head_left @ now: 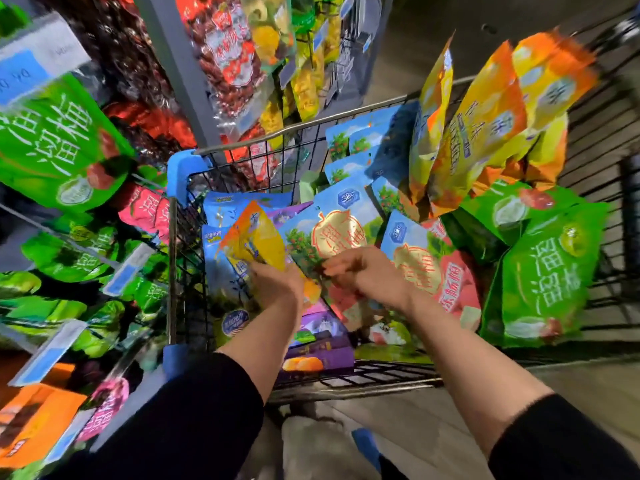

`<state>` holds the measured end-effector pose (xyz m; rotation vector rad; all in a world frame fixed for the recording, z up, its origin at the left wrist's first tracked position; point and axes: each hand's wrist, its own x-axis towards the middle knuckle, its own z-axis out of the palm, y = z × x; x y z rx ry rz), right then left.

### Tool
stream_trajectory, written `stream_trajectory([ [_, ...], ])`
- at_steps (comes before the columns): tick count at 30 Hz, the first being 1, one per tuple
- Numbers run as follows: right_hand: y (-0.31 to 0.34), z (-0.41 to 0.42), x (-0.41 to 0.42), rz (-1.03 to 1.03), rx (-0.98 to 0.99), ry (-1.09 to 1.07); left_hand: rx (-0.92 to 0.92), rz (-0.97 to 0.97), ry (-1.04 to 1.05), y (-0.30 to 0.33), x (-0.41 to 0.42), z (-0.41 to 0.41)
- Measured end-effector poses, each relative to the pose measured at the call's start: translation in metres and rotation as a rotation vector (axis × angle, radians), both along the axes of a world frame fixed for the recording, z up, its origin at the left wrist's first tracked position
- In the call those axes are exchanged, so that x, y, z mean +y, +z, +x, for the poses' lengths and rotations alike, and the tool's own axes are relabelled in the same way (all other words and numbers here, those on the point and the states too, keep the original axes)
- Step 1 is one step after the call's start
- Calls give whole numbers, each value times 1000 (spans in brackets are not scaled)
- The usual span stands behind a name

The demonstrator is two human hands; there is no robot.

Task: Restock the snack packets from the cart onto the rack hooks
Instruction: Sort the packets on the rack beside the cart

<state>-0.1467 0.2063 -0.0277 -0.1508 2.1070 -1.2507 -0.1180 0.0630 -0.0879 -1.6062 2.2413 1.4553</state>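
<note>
A wire cart (249,140) with blue corner guards stands in front of me, full of snack packets. My left hand (273,282) grips a yellow and orange packet (254,237) by its lower edge, just above the cart's left side. My right hand (363,271) is blurred and reaches over a blue packet with a gold apple (341,230); its fingers touch that packet's lower part. The rack (166,57) on the left carries hanging green packets (59,140), pink ones and red ones.
Yellow-orange packets (485,123) stand upright at the cart's far right, green packets (550,271) lean at its right side, purple ones (318,348) lie near me. Price tags (52,351) stick out from the rack hooks. Bare floor lies to the right.
</note>
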Motion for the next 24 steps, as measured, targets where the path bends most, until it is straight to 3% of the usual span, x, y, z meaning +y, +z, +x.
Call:
stream_trajectory([
  [2, 4, -14, 31, 139, 245, -243, -88, -76, -74, 0, -3, 2],
  [4, 1, -33, 70, 441, 427, -299, -132, -176, -139, -1, -5, 9],
  [6, -11, -51, 101, 646, 381, -174, -79, -224, -172, 0, -3, 17],
  [9, -29, -61, 119, 745, 281, 27, 45, -230, -132, 10, 3, 23],
  [13, -35, -58, 124, 875, 327, 19, 244, -10, -48, 21, 1, 24],
  [18, -28, -57, 126, 866, 299, 153, 398, 222, 49, -14, -16, 33],
  [21, -20, -51, 124, 767, 329, 212, 440, 207, 40, 41, -18, 41],
  [24, -3, -45, 116, 670, 421, 129, 573, 138, 15, 61, -22, 44],
])
